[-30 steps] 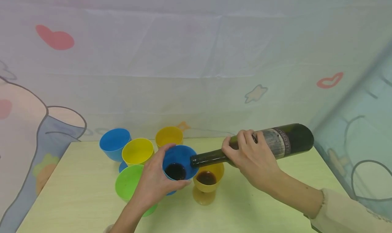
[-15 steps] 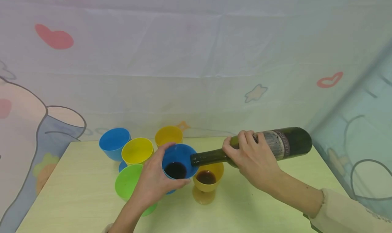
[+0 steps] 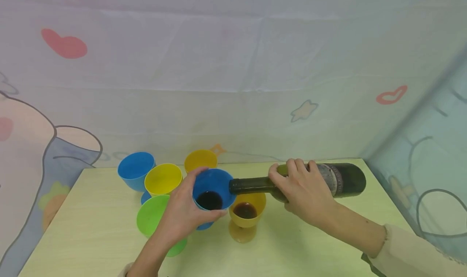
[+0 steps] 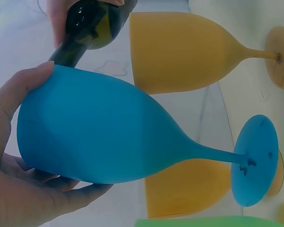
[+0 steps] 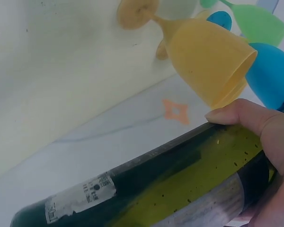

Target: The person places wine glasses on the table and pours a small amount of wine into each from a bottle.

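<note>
My left hand (image 3: 187,206) grips a blue goblet (image 4: 94,127) round its bowl, thumb on one side and fingers on the other. Dark liquid lies in the bottom of the bowl, and the goblet's foot is lifted off the table. In my right hand (image 3: 304,192) is a dark green wine bottle (image 3: 348,180), held at the shoulder and tilted nearly level. Its mouth sits at the right rim of the blue goblet. Just right of that goblet, below the bottle neck, stands an orange-yellow goblet (image 3: 243,222) with dark liquid inside.
Left of my left hand stand a green goblet (image 3: 151,216), a yellow goblet (image 3: 164,180) and another blue goblet (image 3: 136,169). A further yellow goblet (image 3: 200,160) is behind, near the table's back edge. A printed cloth (image 3: 233,66) hangs behind the pale table (image 3: 321,248).
The bottle's base has dropped, bringing it closer to level, and its mouth has shifted slightly right. The held blue goblet has risen a little in view.
</note>
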Tool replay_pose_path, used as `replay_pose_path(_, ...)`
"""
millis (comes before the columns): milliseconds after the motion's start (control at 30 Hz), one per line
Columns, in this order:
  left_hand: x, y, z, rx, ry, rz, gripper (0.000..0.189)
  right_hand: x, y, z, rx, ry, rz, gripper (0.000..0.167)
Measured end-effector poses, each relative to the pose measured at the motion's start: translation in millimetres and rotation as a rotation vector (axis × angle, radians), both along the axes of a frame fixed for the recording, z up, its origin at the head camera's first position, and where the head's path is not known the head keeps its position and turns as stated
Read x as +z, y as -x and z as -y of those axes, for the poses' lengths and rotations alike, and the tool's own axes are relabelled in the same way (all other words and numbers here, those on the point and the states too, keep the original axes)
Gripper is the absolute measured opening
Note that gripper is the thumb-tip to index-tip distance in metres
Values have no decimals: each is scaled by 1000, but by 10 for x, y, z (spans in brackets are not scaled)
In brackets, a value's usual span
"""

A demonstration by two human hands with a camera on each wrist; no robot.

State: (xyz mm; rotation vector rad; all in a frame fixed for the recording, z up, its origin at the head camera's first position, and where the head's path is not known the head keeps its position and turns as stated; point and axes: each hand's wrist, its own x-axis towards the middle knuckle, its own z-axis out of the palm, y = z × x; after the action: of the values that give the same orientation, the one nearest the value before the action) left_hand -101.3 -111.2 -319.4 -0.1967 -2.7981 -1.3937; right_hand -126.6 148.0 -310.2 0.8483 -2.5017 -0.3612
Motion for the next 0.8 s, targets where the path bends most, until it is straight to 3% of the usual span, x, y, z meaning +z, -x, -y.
replay_pose_path(433, 35, 70, -26, -1, 0, 4, 88, 11, -36, -156, -122, 184, 226, 65)
replay_pose_path(800, -7, 190, -17, -2, -48, 2, 87, -75, -31, -508, -184, 482, 304, 69)
